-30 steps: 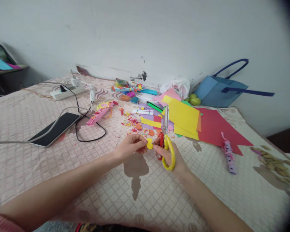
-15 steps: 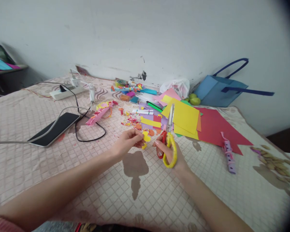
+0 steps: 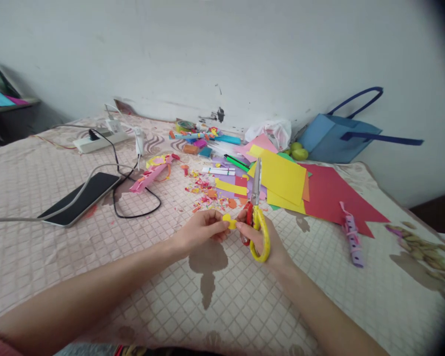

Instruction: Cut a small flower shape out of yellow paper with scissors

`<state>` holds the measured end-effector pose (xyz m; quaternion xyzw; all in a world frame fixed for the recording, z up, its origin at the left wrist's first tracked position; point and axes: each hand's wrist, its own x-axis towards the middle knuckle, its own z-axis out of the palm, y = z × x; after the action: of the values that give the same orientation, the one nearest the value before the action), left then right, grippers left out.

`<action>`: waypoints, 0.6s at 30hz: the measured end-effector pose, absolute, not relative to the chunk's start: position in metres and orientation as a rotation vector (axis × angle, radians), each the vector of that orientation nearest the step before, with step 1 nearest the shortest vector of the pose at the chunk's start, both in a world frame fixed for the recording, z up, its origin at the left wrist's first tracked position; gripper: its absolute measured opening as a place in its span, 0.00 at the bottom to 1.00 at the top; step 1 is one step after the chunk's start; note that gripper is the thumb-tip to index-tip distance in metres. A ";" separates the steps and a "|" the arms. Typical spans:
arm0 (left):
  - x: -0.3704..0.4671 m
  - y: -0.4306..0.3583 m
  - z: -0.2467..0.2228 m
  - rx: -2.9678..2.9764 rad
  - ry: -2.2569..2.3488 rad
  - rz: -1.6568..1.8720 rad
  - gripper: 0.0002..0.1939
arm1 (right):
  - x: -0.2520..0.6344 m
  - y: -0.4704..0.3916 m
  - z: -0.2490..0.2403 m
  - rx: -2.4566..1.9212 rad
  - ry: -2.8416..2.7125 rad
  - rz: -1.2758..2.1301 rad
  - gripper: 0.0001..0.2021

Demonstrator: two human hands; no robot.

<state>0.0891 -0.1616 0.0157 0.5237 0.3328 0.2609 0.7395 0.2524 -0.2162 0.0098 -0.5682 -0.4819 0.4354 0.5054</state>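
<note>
Between thumb and fingers my left hand (image 3: pixel 203 231) pinches a small yellow paper cutout (image 3: pixel 228 221). My right hand (image 3: pixel 267 242) is closed round scissors (image 3: pixel 257 217) with one red and one yellow handle; their blades point away from me and look closed. The right thumb and fingertips meet the cutout's right edge, so both hands are at it. Just beyond the fingers lie small paper scraps (image 3: pixel 203 190) in pink, yellow and orange. Yellow paper sheets (image 3: pixel 284 173) lie behind the scissors, partly over a red sheet (image 3: pixel 333 193).
On the left are a black phone-like device (image 3: pixel 81 198), cables and a white power strip (image 3: pixel 100 141). A pink paper craft (image 3: pixel 152 175) lies nearer the middle. To the right are a rolled purple paper piece (image 3: pixel 352 240), peanuts (image 3: pixel 419 249) and a blue bag (image 3: pixel 337 136).
My hands have come together at the yellow cutout. The left hand moved right and slightly down; the right fingers now touch the cutout, with the scissors still in that hand.
</note>
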 end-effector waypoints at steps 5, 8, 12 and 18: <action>0.089 -0.163 0.018 1.149 0.749 0.605 0.13 | 0.250 -0.218 0.012 -1.346 -1.163 1.078 0.10; 0.089 -0.164 0.021 1.123 0.782 0.611 0.12 | 0.250 -0.217 0.012 -1.305 -1.141 1.075 0.11; 0.089 -0.165 0.023 1.135 0.793 0.634 0.11 | 0.249 -0.217 0.011 -1.295 -1.123 1.095 0.13; 0.089 -0.164 0.017 1.127 0.763 0.624 0.12 | 0.248 -0.219 0.009 -1.327 -1.114 1.084 0.10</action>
<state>0.0893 -0.1637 0.0169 0.5123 0.3469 0.2838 0.7326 0.2476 -0.2195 0.0086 -0.5541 -0.4649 0.4524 0.5217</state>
